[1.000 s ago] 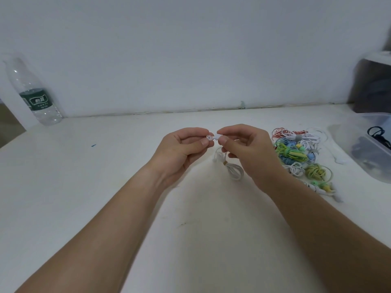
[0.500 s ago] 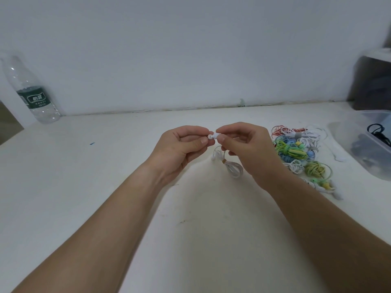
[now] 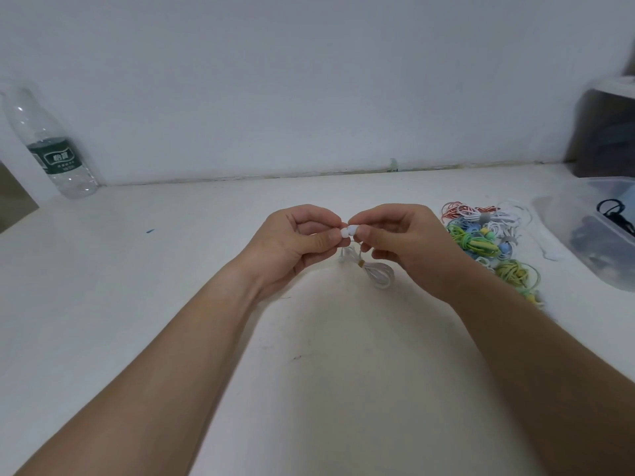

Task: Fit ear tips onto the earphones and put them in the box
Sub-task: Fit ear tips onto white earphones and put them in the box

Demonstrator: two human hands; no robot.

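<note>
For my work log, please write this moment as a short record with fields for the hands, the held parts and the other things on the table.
left hand: pinches white ear tip
right hand: pinches white earphone, tip meeting it
cable: white, coiled, below the hands
pile of earphones: coloured, right of the hands
box: clear, far right, dark cables inside
bottle: clear plastic, far left

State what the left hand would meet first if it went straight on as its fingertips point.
Probably the white earbud pinched in the right hand; the left hand's ear tip seems to touch it.
</note>
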